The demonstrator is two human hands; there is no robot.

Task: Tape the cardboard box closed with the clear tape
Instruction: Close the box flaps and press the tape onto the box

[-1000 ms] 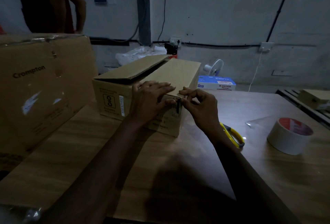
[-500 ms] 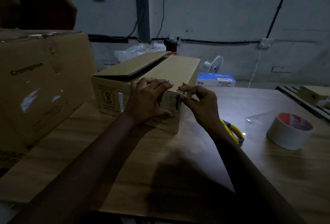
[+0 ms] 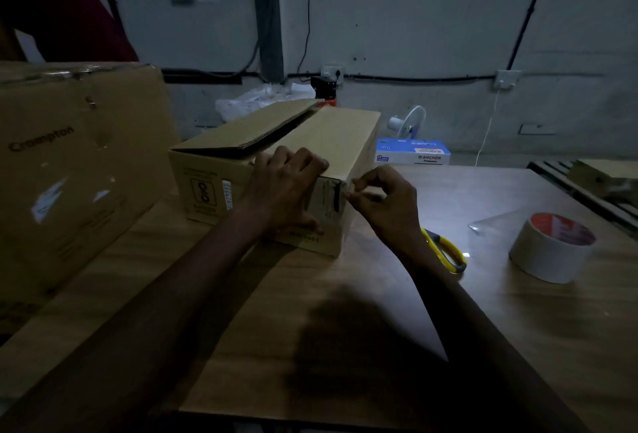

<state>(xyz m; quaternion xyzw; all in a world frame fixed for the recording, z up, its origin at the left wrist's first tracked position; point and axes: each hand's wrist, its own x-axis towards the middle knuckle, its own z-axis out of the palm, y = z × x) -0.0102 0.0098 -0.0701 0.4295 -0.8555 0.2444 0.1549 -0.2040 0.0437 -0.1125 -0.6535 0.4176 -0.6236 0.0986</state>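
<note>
Dim, underexposed room, cool white glare on the table [image 3: 538,322] just right of the pinching right hand [image 3: 386,206], broad soft shadow nearer than it, edges bowed, darker

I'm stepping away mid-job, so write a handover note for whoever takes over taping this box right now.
Left hand: flat, pressing the cardboard box's near end.
Right hand: fingers pinch what looks like a clear tape end at the box's near right corner.
Tape roll and scissors lie on the table, to the right.
Done: right top flap down.
Left to do: lower the raised left flap, tape the top seam.
</note>
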